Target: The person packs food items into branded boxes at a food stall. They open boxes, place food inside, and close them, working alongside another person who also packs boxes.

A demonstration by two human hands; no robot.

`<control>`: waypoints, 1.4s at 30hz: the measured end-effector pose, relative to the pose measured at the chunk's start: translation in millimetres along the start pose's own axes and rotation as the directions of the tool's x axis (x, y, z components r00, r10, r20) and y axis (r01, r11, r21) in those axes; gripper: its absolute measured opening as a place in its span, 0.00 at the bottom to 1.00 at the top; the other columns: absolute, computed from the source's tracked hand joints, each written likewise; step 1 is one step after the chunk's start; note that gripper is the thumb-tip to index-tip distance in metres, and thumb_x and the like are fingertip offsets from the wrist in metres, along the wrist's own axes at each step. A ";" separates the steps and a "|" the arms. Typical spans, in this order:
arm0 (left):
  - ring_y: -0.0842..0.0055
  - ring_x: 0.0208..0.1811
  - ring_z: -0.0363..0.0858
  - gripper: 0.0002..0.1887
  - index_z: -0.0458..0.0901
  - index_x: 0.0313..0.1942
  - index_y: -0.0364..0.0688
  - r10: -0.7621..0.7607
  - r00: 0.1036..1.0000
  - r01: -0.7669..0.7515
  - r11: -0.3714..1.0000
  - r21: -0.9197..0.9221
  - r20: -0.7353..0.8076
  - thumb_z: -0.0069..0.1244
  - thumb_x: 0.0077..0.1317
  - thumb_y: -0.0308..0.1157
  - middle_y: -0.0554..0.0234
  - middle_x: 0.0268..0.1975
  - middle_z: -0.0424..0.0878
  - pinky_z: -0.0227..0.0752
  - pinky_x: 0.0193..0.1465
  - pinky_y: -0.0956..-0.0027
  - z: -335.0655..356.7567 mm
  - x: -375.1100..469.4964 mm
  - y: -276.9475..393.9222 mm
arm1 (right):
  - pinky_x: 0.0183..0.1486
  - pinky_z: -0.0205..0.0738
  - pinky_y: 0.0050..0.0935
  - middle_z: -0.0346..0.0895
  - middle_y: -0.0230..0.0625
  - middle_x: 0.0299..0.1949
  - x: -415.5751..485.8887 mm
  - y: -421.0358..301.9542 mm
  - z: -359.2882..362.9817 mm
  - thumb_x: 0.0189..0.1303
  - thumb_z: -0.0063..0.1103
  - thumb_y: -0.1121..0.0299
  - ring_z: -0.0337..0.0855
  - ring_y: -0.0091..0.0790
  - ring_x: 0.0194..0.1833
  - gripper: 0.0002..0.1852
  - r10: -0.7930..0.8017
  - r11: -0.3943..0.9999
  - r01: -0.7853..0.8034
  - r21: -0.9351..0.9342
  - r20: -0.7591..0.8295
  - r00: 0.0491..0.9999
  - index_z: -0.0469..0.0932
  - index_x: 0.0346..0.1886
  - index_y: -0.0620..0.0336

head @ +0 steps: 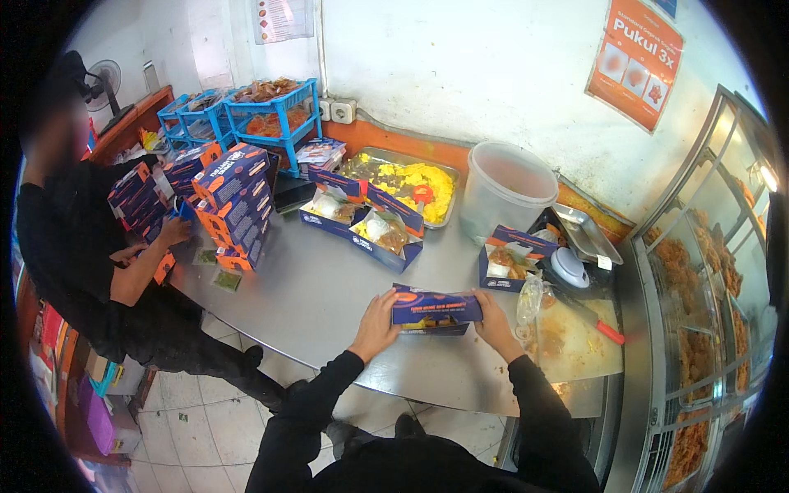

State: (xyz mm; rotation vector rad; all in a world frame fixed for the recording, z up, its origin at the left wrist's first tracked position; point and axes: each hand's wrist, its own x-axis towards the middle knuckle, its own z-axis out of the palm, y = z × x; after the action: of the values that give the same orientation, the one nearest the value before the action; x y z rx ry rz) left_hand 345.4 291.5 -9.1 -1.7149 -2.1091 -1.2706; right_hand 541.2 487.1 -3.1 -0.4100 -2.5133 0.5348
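Near the front edge of the steel table (308, 289), a printed purple-and-orange cardboard meal box (437, 308) lies between my hands, its lid partly down over food that shows at the front gap. My left hand (377, 325) grips its left end, and my right hand (498, 326) grips its right end. Behind it two open meal boxes stand side by side, a left one (330, 212) and a right one (388, 237), with rice and other food inside. Another open meal box (505, 262) with rice and fried food stands to the right.
A co-worker (68, 215) handles boxes at left, beside a stack of closed boxes (234, 203). Behind are blue racks (274, 111), a tray of scrambled egg (431, 185) and a plastic tub (508, 191). A red-handled knife (585, 317) crosses the cutting board (576, 351); a fried-food display case (696, 277) stands right.
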 end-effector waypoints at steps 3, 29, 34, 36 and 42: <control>0.56 0.49 0.71 0.25 0.65 0.50 0.36 -0.005 0.998 0.001 0.997 -0.073 -0.055 0.48 0.49 0.25 0.49 0.52 0.68 0.63 0.53 0.56 -4.6 12.2 -13.3 | 0.46 0.68 0.39 0.64 0.49 0.51 11.5 -0.6 -9.7 0.41 0.51 0.83 0.68 0.54 0.48 0.33 -0.089 0.994 0.092 -0.062 0.047 0.995 0.57 0.57 0.57; 0.69 0.59 0.61 0.30 0.63 0.56 0.48 0.137 0.961 -0.186 0.963 0.195 0.241 0.52 0.51 0.35 0.63 0.56 0.65 0.47 0.62 0.53 18.8 -0.1 -7.8 | 0.50 0.68 0.38 0.53 0.54 0.59 -21.0 15.0 21.4 0.41 0.51 0.84 0.66 0.58 0.52 0.30 -0.093 0.995 0.097 -0.018 0.158 0.983 0.63 0.52 0.51; 0.68 0.62 0.57 0.23 0.68 0.52 0.44 -0.042 0.977 -0.009 0.972 0.235 0.208 0.49 0.54 0.35 0.60 0.56 0.64 0.46 0.63 0.51 -29.9 -39.3 -51.3 | 0.50 0.65 0.47 0.52 0.56 0.60 24.3 -54.2 44.8 0.42 0.64 0.62 0.64 0.55 0.53 0.31 -0.200 0.980 0.166 0.113 0.449 0.871 0.65 0.53 0.44; 0.67 0.62 0.56 0.23 0.67 0.53 0.45 -0.108 0.983 0.069 0.965 0.252 0.146 0.48 0.55 0.36 0.60 0.57 0.64 0.46 0.63 0.51 -53.0 -55.6 -75.7 | 0.50 0.62 0.46 0.56 0.53 0.58 79.0 -88.2 64.9 0.42 0.62 0.56 0.65 0.52 0.52 0.30 -0.259 0.932 0.359 -0.052 0.596 0.760 0.67 0.52 0.46; 0.66 0.63 0.55 0.23 0.65 0.54 0.47 -0.169 0.976 0.131 0.960 0.249 0.138 0.46 0.58 0.39 0.61 0.60 0.61 0.47 0.61 0.48 -106.1 -99.8 -127.3 | 0.53 0.55 0.51 0.63 0.41 0.52 327.2 -250.6 155.3 0.44 0.55 0.41 0.61 0.48 0.54 0.36 -0.634 0.753 0.658 -0.022 0.245 0.733 0.64 0.56 0.49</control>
State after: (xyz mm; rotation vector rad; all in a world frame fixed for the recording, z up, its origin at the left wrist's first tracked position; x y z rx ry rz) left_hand 229.4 147.1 -65.0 -1.6266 -2.4092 -0.8918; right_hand 144.7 350.1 131.2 0.5304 -2.6730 0.1627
